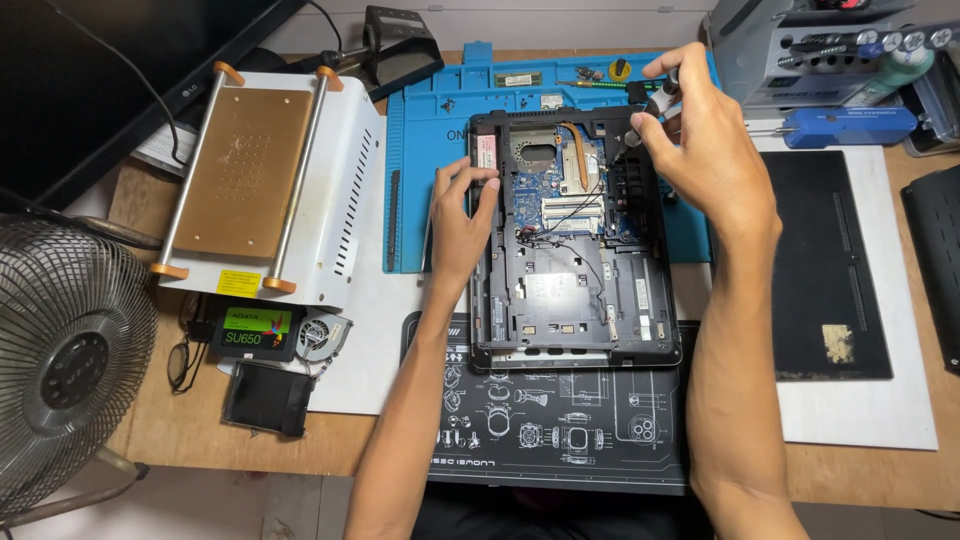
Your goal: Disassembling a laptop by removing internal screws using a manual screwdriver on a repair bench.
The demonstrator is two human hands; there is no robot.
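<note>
While steadying the opened laptop base (575, 250) by its side edge, left hand (458, 222) with fingers curled and pressed on the black frame. Right hand (705, 140) just beyond the far corner, fingers pinched together on a small screwdriver (650, 112), tip down at the chassis beside the copper heat pipe (578, 155). Beneath both, blue mat (440, 120); well left of the left hand, white heating plate machine (262, 180).

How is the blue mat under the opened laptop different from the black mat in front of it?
The blue mat is plain bright blue with moulded compartments along its far edge, holding small parts; the black mat is flat and printed with white line drawings. The blue mat lies farther from the person, under the laptop's far half; the black mat lies nearer, under its near edge. Both rest on the wooden desk.
</note>
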